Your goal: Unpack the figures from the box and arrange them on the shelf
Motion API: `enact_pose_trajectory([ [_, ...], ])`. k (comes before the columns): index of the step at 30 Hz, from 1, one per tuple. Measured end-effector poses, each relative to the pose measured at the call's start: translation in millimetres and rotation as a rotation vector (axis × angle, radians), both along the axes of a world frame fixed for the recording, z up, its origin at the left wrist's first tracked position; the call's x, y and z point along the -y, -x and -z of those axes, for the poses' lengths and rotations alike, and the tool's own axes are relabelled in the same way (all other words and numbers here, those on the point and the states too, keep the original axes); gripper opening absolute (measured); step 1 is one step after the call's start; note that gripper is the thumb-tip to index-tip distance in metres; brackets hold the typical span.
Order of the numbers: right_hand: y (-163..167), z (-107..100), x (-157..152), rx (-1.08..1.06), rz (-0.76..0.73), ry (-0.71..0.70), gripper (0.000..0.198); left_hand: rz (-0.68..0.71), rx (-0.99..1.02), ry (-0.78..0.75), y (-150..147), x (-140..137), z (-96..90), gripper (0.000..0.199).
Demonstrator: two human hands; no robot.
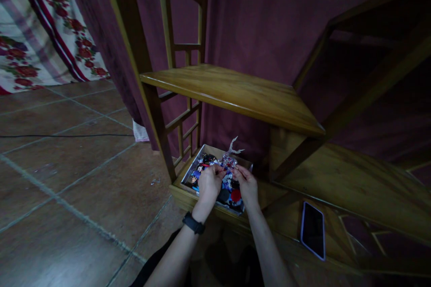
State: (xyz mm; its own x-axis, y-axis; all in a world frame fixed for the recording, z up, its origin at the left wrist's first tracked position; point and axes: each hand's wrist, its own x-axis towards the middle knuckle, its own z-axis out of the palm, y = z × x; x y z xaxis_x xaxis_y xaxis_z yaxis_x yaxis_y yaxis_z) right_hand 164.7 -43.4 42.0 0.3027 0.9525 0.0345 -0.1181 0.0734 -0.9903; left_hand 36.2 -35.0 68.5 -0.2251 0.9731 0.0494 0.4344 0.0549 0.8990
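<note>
Over a shallow box (183, 183), both my hands meet at a clear, shiny figure-like piece (229, 161) with pale branches, like antlers, sticking up from it. My left hand (210, 184) pinches its left side, fingers closed. From the right, my right hand (247, 184) has its fingertips closed on the other side. The piece's exact kind cannot be made out. Small colourful figurines (198, 171) crowd the box beneath. Among them lie a red round piece (236, 195) and a dark round piece (223, 195), close to my hands.
The box stands on the low ledge of a wooden shelf unit, below a wooden shelf board (229, 89). A phone (313, 230) lies on the ledge at right. Purple curtain (256, 31) hangs behind. A black cable (67, 136) crosses the tiled floor (84, 179).
</note>
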Motion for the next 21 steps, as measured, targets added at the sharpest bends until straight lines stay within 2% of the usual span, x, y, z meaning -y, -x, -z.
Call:
enact_pose_trajectory([
  [7, -3, 2, -2, -0.031, -0.115, -0.036, 0.037, 0.043, 0.037, -0.051, 1, -2, -0.8, 0.006],
  [15, -3, 9, -3, -0.002, -0.131, 0.007, 0.038, 0.036, 0.089, -0.021, -1, 1, -10.3, 0.006],
  [21, -5, 13, -5, 0.111, -0.093, 0.018, 0.036, 0.041, 0.058, -0.042, 2, -1, -7.2, 0.008],
])
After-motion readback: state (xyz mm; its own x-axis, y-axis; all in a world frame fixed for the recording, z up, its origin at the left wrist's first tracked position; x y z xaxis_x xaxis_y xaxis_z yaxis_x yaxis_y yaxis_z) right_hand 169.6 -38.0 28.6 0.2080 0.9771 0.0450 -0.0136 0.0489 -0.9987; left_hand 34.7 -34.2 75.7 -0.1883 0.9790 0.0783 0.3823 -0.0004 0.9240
